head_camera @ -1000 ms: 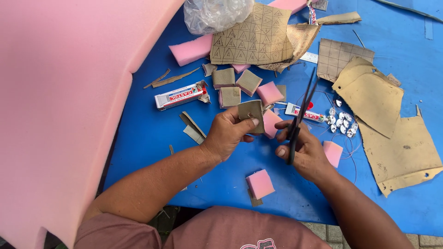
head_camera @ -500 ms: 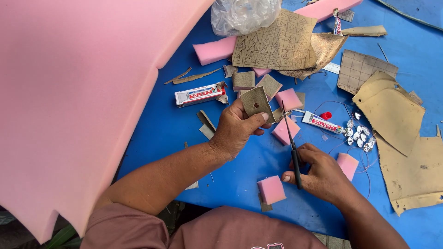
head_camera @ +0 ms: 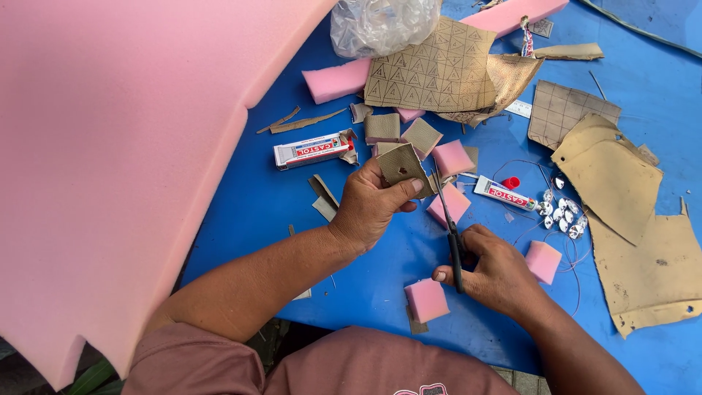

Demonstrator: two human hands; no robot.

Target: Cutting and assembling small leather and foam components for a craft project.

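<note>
Nearest, a pink foam block (head_camera: 426, 300) lies on the blue table (head_camera: 241, 197) beside the right hand (head_camera: 497, 274), its grip closed on black scissors (head_camera: 452, 234). The blades point up toward the tan covered square (head_camera: 401, 167), pinched in the left hand (head_camera: 369, 205) just above the table. Beyond lie glue tubes (head_camera: 311, 150). The blades sit near the left fingertips; a slip could nick them.

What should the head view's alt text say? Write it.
The left hand holds up a tan fabric square while the right hand works black scissors at its edge, above a blue table scattered with pink foam blocks.
</note>
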